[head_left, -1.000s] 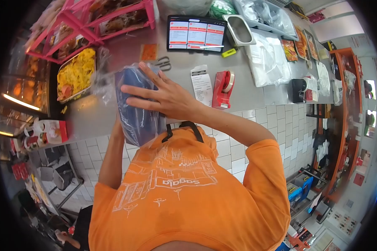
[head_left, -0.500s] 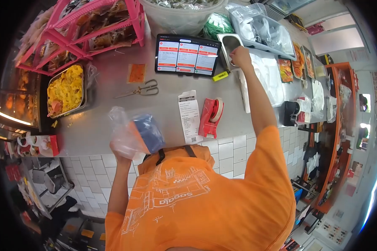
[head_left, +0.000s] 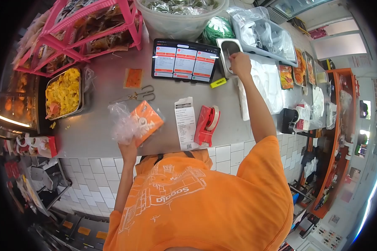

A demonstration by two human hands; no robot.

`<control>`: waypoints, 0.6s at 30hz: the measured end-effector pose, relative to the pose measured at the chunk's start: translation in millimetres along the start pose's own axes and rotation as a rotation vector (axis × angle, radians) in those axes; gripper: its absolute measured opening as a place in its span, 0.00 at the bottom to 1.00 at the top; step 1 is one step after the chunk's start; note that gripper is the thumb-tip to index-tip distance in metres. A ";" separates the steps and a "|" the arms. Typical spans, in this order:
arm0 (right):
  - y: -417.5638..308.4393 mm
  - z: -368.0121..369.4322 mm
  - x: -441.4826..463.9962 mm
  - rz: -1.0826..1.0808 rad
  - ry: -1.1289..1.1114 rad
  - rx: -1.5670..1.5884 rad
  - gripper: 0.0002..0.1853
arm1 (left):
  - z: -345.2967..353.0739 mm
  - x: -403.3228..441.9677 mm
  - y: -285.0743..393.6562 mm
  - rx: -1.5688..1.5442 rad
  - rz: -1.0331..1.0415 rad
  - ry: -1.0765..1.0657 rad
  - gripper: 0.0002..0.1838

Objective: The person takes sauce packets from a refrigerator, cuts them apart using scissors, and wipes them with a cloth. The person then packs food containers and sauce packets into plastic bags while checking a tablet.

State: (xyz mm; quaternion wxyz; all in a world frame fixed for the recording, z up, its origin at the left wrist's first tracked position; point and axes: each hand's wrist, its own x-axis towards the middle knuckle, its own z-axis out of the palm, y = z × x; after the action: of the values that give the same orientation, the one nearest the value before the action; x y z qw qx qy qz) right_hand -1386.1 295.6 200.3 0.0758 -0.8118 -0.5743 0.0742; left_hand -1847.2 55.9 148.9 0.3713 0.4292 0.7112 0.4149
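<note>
My left hand [head_left: 128, 150] is closed on the gathered neck of a clear plastic bag [head_left: 122, 129] with an orange box [head_left: 146, 121] inside. A printed receipt [head_left: 185, 125] and a red tape dispenser [head_left: 206, 125] lie to the right of the bag. Over a small steel pan [head_left: 220, 52], my right hand [head_left: 241, 65] reaches in with its fingers drawn together. Whatever sits between those fingertips is too small to make out. Scissors [head_left: 144, 94] and a flat orange sachet [head_left: 133, 78] lie beyond the bag.
A tablet [head_left: 184, 62] stands at the back with a yellow highlighter [head_left: 218, 83] beside it. White plastic bags [head_left: 262, 90] are stacked under my right forearm. A pink rack [head_left: 56, 35] and a tray of yellow food [head_left: 65, 92] are on the left, a large tub [head_left: 180, 23] behind.
The bag has turned in my left hand, so its orange face shows instead of the blue one, and it has moved slightly right. My right hand stays at the steel pan.
</note>
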 end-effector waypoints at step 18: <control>-198.3 71.8 -247.5 -0.269 -0.725 1.094 0.21 | -45.0 28.8 8.0 0.322 0.850 -0.505 0.13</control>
State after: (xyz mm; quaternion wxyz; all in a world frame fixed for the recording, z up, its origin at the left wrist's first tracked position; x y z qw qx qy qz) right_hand -1665.2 129.9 179.6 0.2870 -0.5016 -0.5391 0.6127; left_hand -1894.8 72.4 168.3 0.2593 0.8186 0.4172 0.2978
